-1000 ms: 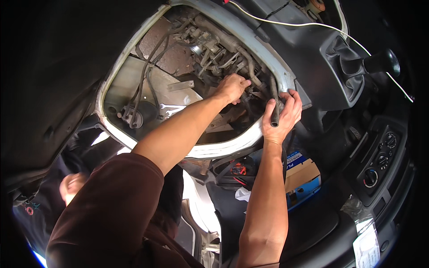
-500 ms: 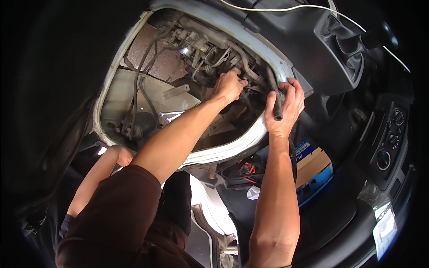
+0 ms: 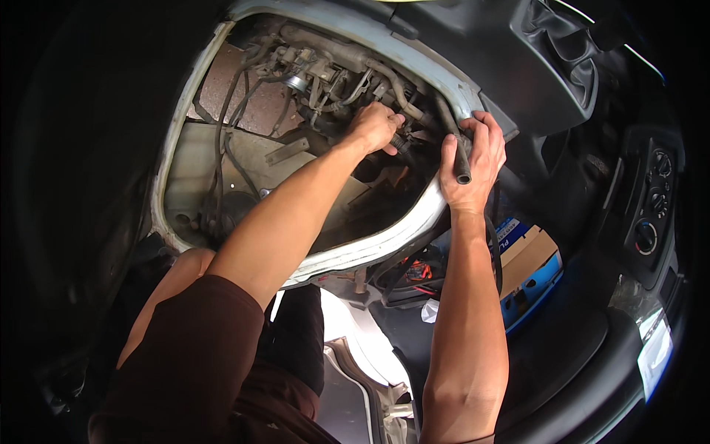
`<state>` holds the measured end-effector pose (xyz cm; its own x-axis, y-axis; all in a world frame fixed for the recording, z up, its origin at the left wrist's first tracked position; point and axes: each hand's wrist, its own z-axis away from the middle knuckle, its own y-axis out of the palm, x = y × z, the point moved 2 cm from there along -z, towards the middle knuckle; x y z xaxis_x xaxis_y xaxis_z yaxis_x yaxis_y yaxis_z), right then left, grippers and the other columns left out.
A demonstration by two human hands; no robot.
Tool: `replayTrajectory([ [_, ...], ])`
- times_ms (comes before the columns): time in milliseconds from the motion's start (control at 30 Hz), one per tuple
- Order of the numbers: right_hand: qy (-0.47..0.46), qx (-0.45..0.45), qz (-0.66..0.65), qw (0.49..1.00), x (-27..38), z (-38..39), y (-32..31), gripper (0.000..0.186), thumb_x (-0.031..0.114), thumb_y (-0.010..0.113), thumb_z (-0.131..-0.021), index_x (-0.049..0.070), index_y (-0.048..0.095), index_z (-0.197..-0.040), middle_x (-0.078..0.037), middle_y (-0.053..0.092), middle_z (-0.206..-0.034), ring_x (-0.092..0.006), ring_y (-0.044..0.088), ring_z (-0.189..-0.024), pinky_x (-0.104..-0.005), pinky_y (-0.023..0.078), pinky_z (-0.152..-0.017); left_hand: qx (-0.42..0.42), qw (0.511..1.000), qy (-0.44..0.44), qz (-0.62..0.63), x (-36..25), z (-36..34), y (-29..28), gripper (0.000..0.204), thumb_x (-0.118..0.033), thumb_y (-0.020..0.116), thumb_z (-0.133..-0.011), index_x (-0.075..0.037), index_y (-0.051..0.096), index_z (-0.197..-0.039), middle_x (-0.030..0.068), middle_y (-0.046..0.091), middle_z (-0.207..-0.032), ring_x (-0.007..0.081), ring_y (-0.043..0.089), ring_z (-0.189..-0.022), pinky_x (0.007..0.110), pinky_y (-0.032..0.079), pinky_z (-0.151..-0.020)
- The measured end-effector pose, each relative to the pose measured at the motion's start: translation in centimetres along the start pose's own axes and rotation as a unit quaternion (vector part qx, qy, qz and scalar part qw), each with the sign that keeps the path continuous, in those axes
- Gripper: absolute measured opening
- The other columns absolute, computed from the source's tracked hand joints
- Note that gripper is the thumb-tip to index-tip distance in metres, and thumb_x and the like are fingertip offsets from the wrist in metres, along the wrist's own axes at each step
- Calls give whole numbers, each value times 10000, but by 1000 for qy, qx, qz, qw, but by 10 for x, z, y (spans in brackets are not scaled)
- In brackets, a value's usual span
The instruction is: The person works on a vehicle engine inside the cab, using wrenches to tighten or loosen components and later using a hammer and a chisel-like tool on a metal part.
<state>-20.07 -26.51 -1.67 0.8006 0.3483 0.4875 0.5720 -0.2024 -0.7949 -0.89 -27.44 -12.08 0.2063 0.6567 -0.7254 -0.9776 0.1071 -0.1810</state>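
My left hand (image 3: 376, 127) reaches into the engine bay under a raised opening, among grimy pipes and fittings. Its fingers are bent together beside a dark fitting, and what they hold is hidden. Over at the opening's right corner, my right hand (image 3: 479, 164) curls against the pale metal rim (image 3: 347, 254). A dark rubber hose (image 3: 452, 138) runs between its thumb and fingers, its open end pointing toward me. Above my left hand sits the dusty engine assembly (image 3: 322, 70), with a bent pipe (image 3: 396, 85) leading down to the right.
Black hoses (image 3: 220, 148) hang at the bay's left, beside a metal panel (image 3: 251, 166). Right of my forearm stands a blue cardboard box (image 3: 536, 274), near a black tray with orange items (image 3: 419, 271). A control panel with knobs (image 3: 654, 200) lies far right. A bare limb (image 3: 159, 303) shows behind my sleeve.
My left fingers have shifted and point lower among the fittings. The wrenches seen earlier are now mostly behind my left forearm. My right hand stays at the hose; the view has shifted slightly.
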Motion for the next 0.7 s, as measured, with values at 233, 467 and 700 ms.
replayTrajectory([
  [233,1,9,7,1000,-1,1,1,325,222,711,-845,75,641,-1126,-147,589,-1339,-384,543,-1284,-515,371,-1135,-11,997,8,71,3,0,-2,434,-276,671,-1056,118,673,-1240,210,730,-1196,265,758,-695,305,600,-498],
  [467,-2,2,2,1000,-2,0,1,318,216,714,-847,76,640,-1123,-148,585,-1336,-380,542,-1286,-515,369,-1135,9,998,-4,58,3,6,0,405,-261,677,-1054,84,659,-1265,174,744,-1117,289,777,-680,296,470,-400],
  [700,-1,2,-2,1000,-2,1,1,319,204,719,-846,80,643,-1130,-141,586,-1340,-378,540,-1291,-514,362,-1143,18,999,-15,46,1,7,-3,461,-261,701,-1034,115,638,-1292,204,747,-1151,319,797,-719,330,576,-448],
])
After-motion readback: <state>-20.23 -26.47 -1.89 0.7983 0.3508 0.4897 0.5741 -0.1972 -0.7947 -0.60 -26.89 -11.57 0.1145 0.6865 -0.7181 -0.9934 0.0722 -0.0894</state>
